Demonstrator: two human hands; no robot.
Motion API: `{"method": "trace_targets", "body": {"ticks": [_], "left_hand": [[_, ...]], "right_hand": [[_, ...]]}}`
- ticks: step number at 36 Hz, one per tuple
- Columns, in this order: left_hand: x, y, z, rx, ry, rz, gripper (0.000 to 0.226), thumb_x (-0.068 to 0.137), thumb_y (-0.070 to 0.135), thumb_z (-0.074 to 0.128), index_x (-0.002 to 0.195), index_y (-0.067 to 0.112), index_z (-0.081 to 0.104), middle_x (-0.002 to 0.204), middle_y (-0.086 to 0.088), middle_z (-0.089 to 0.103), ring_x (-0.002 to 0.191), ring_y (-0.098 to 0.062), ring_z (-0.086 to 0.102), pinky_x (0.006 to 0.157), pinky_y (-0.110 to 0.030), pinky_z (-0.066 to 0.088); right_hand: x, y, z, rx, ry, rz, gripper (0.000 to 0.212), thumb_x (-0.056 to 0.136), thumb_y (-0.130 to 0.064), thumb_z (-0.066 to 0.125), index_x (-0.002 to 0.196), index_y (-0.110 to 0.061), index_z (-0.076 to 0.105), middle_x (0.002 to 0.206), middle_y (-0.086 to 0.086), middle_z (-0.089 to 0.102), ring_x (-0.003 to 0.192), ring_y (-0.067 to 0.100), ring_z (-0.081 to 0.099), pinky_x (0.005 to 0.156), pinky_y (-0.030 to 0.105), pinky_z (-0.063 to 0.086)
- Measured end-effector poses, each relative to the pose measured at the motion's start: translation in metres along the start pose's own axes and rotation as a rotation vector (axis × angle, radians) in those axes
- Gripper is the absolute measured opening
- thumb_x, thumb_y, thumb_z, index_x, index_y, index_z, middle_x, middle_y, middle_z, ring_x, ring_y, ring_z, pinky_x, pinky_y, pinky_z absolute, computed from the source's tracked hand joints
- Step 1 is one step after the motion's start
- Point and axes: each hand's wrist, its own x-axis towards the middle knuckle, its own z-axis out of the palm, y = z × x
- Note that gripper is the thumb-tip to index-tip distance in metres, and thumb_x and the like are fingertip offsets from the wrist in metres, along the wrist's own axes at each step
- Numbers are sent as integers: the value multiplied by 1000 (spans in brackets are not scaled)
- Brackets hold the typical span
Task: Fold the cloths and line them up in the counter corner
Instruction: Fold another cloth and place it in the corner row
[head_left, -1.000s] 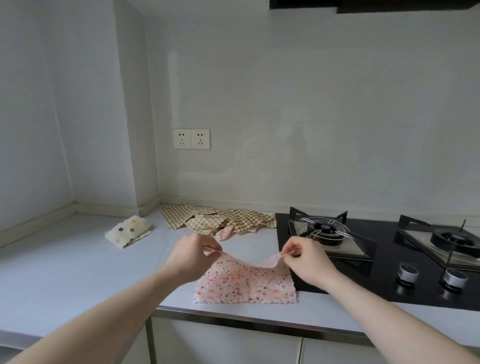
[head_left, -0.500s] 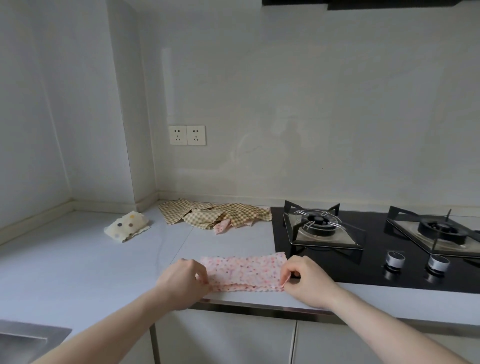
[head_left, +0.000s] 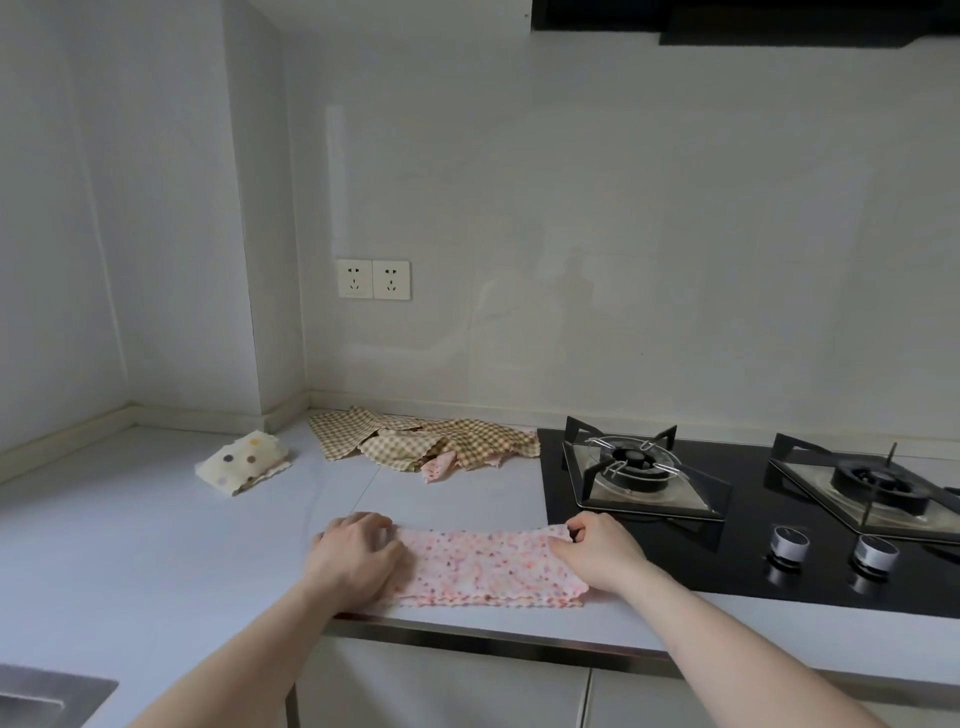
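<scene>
The pink speckled cloth (head_left: 485, 566) lies folded into a long band just left of the gas hob (head_left: 748, 525), at the counter's (head_left: 130, 545) front edge. The left hand (head_left: 356, 558) rests on its left end, fingers curled over the cloth; the right hand (head_left: 597, 553) grips the right end, thumb on top. The likely risks — the two layers sliding apart at the next fold, or the scalloped hem slipping over the counter's lip. Left of the hob along the back wall sits a heap of checked cloths (head_left: 426, 441), not yet folded; further left, towards the corner, one dotted cloth (head_left: 241, 461) already folded. Nothing blocks the way there.
</scene>
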Motion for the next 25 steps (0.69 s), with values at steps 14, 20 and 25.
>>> {"method": "trace_targets", "body": {"ticks": [14,20,25], "left_hand": [[7,-6,10,-60,52,70,32,87,51,51,115,39,62,137,17,58,132,-18,45,110,-36,31],[8,-5,9,-90,68,66,29,88,51,51,110,38,65,129,17,63,128,-17,49,108,-36,34],[7,-8,10,-133,69,60,25,88,46,52,106,37,66,124,16,66,124,-18,51,106,-36,37]], "right_hand": [[22,-19,-22,322,-48,125,11,85,-21,68,94,-14,67,94,1,65,86,14,60,69,29,47],[25,-54,-30,436,-79,103,13,86,-21,68,98,-16,68,98,5,70,92,19,67,65,29,54],[21,-88,-18,490,-128,62,9,85,-12,69,93,-12,66,83,4,64,66,15,60,55,24,47]]}}
